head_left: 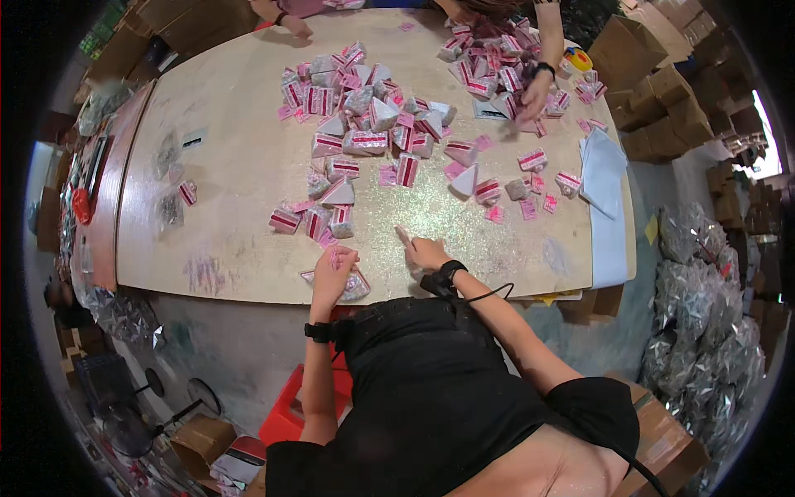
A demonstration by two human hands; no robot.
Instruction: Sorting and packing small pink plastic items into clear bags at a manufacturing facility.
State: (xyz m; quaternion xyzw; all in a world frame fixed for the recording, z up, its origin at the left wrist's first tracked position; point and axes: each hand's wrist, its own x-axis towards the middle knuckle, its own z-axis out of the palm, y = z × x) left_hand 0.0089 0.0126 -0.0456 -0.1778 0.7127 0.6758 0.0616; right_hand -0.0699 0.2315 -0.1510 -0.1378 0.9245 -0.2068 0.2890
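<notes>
My left hand (330, 277) is at the table's near edge, its fingers closed on a small pink tag (334, 258). Under and beside that hand lies a wedge-shaped piece (357, 287), white and glittery like a cake slice, partly hidden by the fingers. My right hand (426, 253) rests low over the glitter-strewn tabletop, index finger stretched out and nothing visible in it. Ahead of both hands sits a heap of pink-and-white cake-slice-shaped pieces (364, 142), with pink tags among them. Closest to my left hand is a small cluster of these slices (316, 222).
Across the table (240, 108), another person's hand (534, 98) reaches by a second heap of slices (489, 66). A further person's hand (296, 26) is at the far left edge. Pale blue sheets (604, 170) lie on the right. A red stool (286, 406) stands below my left arm.
</notes>
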